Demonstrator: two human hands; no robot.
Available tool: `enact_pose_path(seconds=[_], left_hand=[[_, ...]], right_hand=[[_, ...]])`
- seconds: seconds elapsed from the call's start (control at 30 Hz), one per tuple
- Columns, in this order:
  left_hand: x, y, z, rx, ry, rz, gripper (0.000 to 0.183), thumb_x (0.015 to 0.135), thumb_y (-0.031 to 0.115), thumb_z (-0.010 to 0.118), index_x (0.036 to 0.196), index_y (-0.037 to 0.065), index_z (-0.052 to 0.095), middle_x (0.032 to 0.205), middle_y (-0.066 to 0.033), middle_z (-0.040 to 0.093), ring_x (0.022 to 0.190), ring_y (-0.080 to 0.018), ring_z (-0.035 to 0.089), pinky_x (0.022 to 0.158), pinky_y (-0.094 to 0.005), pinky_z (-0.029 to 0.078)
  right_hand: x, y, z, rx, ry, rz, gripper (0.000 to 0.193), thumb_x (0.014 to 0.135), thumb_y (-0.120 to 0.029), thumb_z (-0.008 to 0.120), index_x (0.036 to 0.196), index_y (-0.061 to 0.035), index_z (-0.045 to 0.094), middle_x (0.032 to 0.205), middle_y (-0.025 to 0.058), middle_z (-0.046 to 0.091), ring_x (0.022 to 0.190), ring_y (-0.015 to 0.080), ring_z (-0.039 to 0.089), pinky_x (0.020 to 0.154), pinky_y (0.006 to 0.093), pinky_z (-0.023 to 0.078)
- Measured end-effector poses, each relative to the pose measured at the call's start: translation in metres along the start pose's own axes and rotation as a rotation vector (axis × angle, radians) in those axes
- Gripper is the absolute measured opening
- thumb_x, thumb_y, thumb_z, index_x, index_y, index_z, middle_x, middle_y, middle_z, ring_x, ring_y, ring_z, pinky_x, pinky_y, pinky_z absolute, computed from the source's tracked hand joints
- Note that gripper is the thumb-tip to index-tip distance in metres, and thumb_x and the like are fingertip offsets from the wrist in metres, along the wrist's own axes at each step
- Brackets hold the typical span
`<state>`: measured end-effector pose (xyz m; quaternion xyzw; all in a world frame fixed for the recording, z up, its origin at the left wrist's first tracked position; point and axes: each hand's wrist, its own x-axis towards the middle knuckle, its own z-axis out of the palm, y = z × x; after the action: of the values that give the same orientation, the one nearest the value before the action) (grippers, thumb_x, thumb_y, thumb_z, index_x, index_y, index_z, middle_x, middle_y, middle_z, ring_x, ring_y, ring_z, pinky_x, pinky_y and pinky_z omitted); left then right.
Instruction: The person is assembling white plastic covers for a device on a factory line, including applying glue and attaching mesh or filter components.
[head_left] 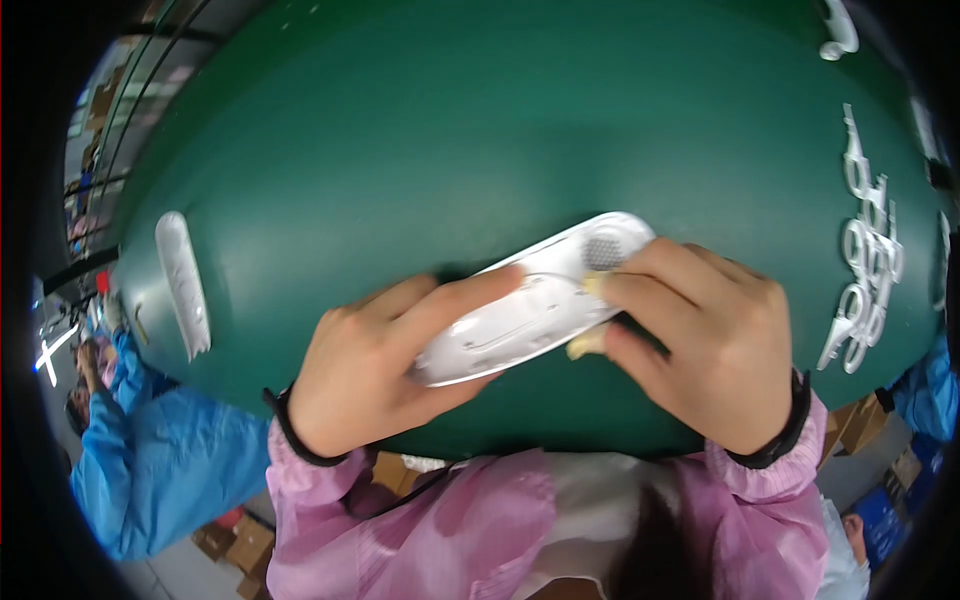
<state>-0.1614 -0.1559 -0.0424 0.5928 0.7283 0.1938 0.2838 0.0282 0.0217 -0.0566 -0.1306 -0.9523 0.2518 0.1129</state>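
A long white plastic shell (535,315) with rounded ends is held tilted above the green table, its hollow inner side up. It has a patch of grey mesh near its upper right end. My left hand (365,350) grips the lower left part, with a finger laid over the inside and the thumb along the near edge. At the other end, my right hand (705,345) has hold of the shell beside the mesh. Pale yellow finger covers sit on its index finger and thumb, the thumb just off the near rim. Some right fingertips are hidden.
The green table (450,150) curves around the work. A second long white shell (182,285) lies at the left. Several white plastic parts with ring shapes (868,250) lie at the right, with another white piece (840,30) farther back. A person in blue (170,450) is at the left.
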Motion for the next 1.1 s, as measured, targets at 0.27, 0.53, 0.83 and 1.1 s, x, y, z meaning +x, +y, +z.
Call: enact_pose_path(seconds=[0.27,0.53,0.83,1.1], left_hand=[[0.043,-0.016,-0.051,-0.194,-0.133,0.046,0.072,0.077,0.025,0.083,0.139,0.001,0.055,0.139,-0.0178,0.06,0.131,-0.0309,0.055,0.111,-0.0389,0.038],[0.199,-0.07,-0.12,-0.126,0.139,0.028,0.061,0.098,0.032,0.064,0.153,0.012,0.044,0.12,-0.0008,0.059,0.102,-0.0089,0.056,0.087,-0.0247,0.045],[0.209,-0.111,-0.106,-0.062,0.456,-0.048,0.067,0.094,0.023,0.069,0.153,0.009,0.041,0.147,-0.0186,0.051,0.135,-0.0271,0.049,0.11,-0.0373,0.041],[0.07,-0.144,-0.111,0.298,0.723,-0.096,0.059,0.09,0.024,0.073,0.141,0.004,0.051,0.136,-0.0163,0.056,0.129,-0.0313,0.051,0.11,-0.0408,0.039]], right_hand=[[-0.021,0.066,-0.065,-0.13,0.42,0.459,0.04,0.081,-0.019,0.081,0.116,-0.0025,0.071,0.117,0.013,0.069,0.097,0.0225,0.064,0.086,0.0334,0.047],[-0.049,0.137,-0.055,-0.455,0.39,0.677,0.064,0.086,-0.042,0.074,0.126,0.007,0.063,0.12,0.0237,0.064,0.117,0.0412,0.056,0.099,0.0461,0.047],[-0.035,0.112,-0.067,-0.256,0.573,0.663,0.039,0.081,-0.024,0.082,0.106,0.0019,0.067,0.117,0.0151,0.064,0.105,0.0333,0.063,0.089,0.0407,0.051],[-0.038,0.117,-0.05,-0.302,0.358,0.482,0.044,0.08,-0.018,0.08,0.115,0.004,0.065,0.128,0.0244,0.061,0.112,0.0403,0.059,0.099,0.0431,0.047]])
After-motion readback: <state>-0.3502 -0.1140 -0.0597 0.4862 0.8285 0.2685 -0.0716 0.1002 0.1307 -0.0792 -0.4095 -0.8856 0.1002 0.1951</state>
